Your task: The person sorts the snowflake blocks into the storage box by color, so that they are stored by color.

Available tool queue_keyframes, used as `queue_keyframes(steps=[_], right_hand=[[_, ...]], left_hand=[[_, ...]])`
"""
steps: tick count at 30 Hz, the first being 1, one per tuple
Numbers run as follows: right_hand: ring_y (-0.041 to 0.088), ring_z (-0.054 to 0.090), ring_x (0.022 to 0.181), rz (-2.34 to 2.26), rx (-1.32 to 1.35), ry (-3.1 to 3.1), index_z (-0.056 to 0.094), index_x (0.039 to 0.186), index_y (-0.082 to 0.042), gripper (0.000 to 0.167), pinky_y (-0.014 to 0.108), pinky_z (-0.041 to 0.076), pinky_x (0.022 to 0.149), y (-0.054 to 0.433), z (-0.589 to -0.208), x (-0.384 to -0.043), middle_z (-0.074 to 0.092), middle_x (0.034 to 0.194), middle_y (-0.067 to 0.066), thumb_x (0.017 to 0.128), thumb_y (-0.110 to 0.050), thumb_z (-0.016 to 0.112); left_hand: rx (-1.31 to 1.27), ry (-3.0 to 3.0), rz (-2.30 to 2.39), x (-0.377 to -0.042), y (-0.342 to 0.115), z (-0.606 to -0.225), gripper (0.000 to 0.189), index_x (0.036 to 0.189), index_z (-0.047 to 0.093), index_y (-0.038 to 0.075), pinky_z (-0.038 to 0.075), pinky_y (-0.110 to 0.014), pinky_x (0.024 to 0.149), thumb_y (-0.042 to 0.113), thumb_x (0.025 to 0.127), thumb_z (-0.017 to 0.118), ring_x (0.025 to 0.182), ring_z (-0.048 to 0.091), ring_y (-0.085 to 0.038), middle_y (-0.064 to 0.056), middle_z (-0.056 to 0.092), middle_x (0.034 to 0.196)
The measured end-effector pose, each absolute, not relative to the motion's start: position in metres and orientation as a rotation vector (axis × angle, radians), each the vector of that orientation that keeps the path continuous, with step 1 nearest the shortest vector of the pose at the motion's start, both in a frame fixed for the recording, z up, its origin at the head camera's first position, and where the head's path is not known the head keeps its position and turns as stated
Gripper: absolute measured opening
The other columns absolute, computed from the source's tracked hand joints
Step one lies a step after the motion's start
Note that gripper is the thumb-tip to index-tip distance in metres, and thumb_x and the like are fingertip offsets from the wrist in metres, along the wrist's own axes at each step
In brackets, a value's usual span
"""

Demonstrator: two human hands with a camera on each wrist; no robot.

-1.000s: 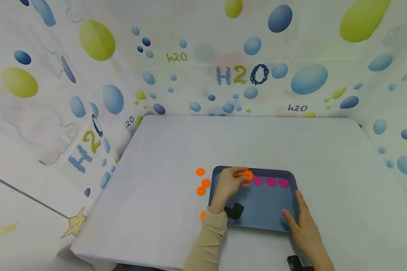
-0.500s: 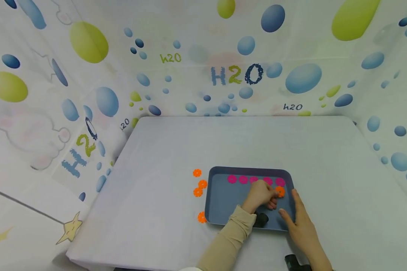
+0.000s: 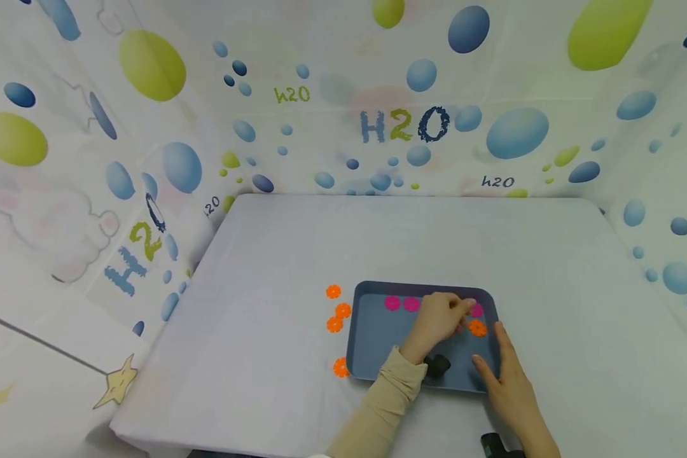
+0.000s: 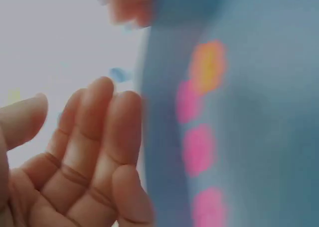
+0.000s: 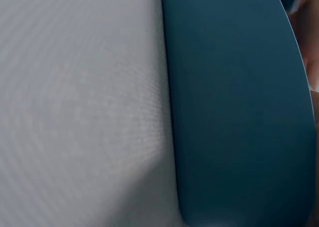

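A grey-blue tray (image 3: 378, 356) lies on the white-covered table. Inside, a row of magenta scalloped discs (image 3: 411, 304) runs along the far wall, partly hidden by my left hand (image 3: 437, 318). One orange scalloped disc (image 3: 478, 328) lies just in front of the rightmost magenta disc. The left hand is over the row with nothing between its fingers; in the left wrist view its fingers and thumb stand apart beside the discs. My right hand (image 3: 512, 385) rests at the tray's right side, fingers extended along the outer edge and thumb over the inside.
Several more orange discs (image 3: 334, 324) lie on the table (image 3: 252, 305) left of the tray, two of them touching. A black device (image 3: 494, 444) sits by the right wrist; another black device (image 3: 437, 366) is at the left wrist. Printed curtains stand behind and at the sides.
My left hand carried an orange disc rightward across the tray, set it down near the right end and let go, then shifted slightly upward. The right hand stayed at the tray's edge.
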State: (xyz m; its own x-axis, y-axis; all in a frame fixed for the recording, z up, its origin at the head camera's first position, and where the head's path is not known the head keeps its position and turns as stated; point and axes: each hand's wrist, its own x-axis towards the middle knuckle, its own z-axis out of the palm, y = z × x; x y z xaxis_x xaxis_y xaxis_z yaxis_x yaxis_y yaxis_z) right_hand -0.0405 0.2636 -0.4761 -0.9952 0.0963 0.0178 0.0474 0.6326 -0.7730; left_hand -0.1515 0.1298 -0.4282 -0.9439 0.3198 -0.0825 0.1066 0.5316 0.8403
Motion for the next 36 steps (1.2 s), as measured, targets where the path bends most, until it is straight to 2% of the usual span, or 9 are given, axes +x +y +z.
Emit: queue_keyframes(steps=[3,7,10,18,21,23,29,32,36], right_hand=[[0.055,0.016,0.141,1.319,-0.126,-2.787,0.001,0.156,-0.007,0.080,0.071,0.021,0.107,0.264,-0.476,-0.040,0.011,0.158,0.031,0.100,-0.032,0.053],[0.053,0.015,0.143,1.322,-0.123,-2.794,0.000,0.156,-0.009,0.080,0.070,0.020,0.108,0.264,-0.477,-0.039,0.010,0.158,0.030,0.100,-0.034,0.052],[0.053,0.015,0.143,1.319,-0.124,-2.795,0.001,0.156,-0.008,0.080,0.070,0.019,0.108,0.264,-0.477,-0.038,0.010,0.159,0.030,0.100,-0.033,0.052],[0.054,0.016,0.142,1.315,-0.115,-2.787,0.000,0.157,-0.011,0.080,0.071,0.021,0.106,0.266,-0.476,-0.038,0.010,0.159,0.028,0.100,-0.033,0.052],[0.055,0.016,0.141,1.320,-0.115,-2.788,0.000,0.157,-0.011,0.080,0.071,0.021,0.106,0.265,-0.477,-0.037,0.010,0.159,0.028,0.100,-0.033,0.052],[0.055,0.016,0.141,1.322,-0.111,-2.785,0.000,0.157,-0.010,0.080,0.072,0.021,0.106,0.264,-0.478,-0.037,0.010,0.159,0.028,0.100,-0.032,0.052],[0.054,0.016,0.142,1.318,-0.100,-2.774,0.002,0.157,-0.010,0.079,0.072,0.020,0.106,0.264,-0.479,-0.037,0.010,0.159,0.028,0.100,-0.031,0.053],[0.054,0.016,0.142,1.314,-0.110,-2.785,0.002,0.157,-0.010,0.079,0.071,0.021,0.106,0.263,-0.479,-0.038,0.010,0.159,0.028,0.100,-0.032,0.053],[0.054,0.016,0.142,1.312,-0.122,-2.797,0.002,0.156,-0.008,0.079,0.071,0.021,0.106,0.263,-0.478,-0.038,0.010,0.159,0.029,0.100,-0.033,0.052]], left_hand=[[0.407,2.453,1.618,-0.165,0.105,-0.405,0.030,0.093,0.074,0.008,0.046,-0.018,0.051,0.031,0.099,0.056,0.061,0.064,-0.007,-0.004,0.072,0.073],[0.324,2.407,1.848,-0.187,0.059,-0.386,0.025,0.102,0.073,0.008,0.056,-0.028,0.068,0.025,0.099,0.055,0.074,0.070,-0.014,-0.012,0.074,0.085],[0.205,2.409,1.935,-0.199,0.023,-0.390,0.025,0.106,0.072,0.006,0.056,-0.036,0.077,0.022,0.099,0.055,0.079,0.071,-0.019,-0.015,0.074,0.091],[-0.275,2.321,2.104,-0.209,-0.046,-0.431,0.031,0.120,0.065,0.000,0.054,-0.035,0.082,0.021,0.098,0.058,0.095,0.068,-0.027,-0.015,0.071,0.107],[-0.415,2.290,2.181,-0.211,-0.059,-0.446,0.030,0.122,0.063,-0.001,0.053,-0.033,0.082,0.013,0.095,0.061,0.096,0.066,-0.023,-0.017,0.068,0.114],[-0.479,2.287,2.201,-0.210,-0.062,-0.454,0.028,0.121,0.064,-0.001,0.052,-0.029,0.081,0.008,0.094,0.061,0.095,0.065,-0.020,-0.018,0.067,0.117],[-0.474,2.503,1.981,-0.208,-0.061,-0.473,0.029,0.118,0.066,0.002,0.052,-0.025,0.077,0.001,0.089,0.060,0.105,0.064,-0.028,-0.019,0.066,0.118],[-0.419,2.607,1.817,-0.205,-0.059,-0.477,0.036,0.119,0.066,0.008,0.049,-0.025,0.063,-0.001,0.084,0.062,0.080,0.065,-0.025,-0.016,0.065,0.120],[-0.316,2.682,1.707,-0.205,-0.059,-0.477,0.047,0.121,0.065,0.009,0.040,-0.022,0.049,-0.008,0.077,0.064,0.055,0.051,-0.019,-0.015,0.066,0.120]])
